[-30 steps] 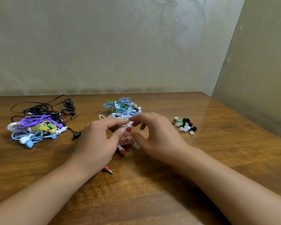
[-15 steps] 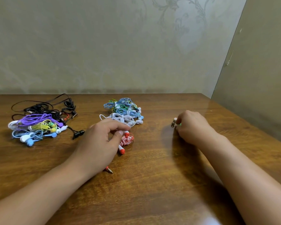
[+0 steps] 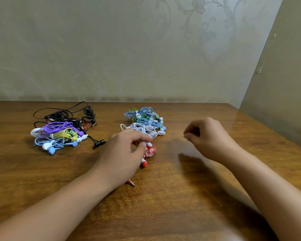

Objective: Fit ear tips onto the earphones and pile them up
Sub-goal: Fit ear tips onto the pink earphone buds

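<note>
A red-and-white earphone bundle (image 3: 150, 151) lies on the wooden table (image 3: 163, 206), its red jack plug (image 3: 131, 183) poking out under my left wrist. My left hand (image 3: 122, 153) pinches one of its earbuds between thumb and forefinger. My right hand (image 3: 210, 136) hovers to the right, above the table. Its fingertips pinch something small and pale, blurred, an ear tip by its size. The loose ear tips are hidden behind this hand.
A pile of blue, green and white earphones (image 3: 146, 122) lies just behind my left hand. Further left sits a pile of purple, yellow and blue earphones (image 3: 59, 134) with black ones (image 3: 68, 115) behind. Walls close off the back and right.
My right hand left the earbud, reached right to the ear tips, and now comes back left, lifted, with fingertips pinched. My left hand has stayed on the red earphone.
</note>
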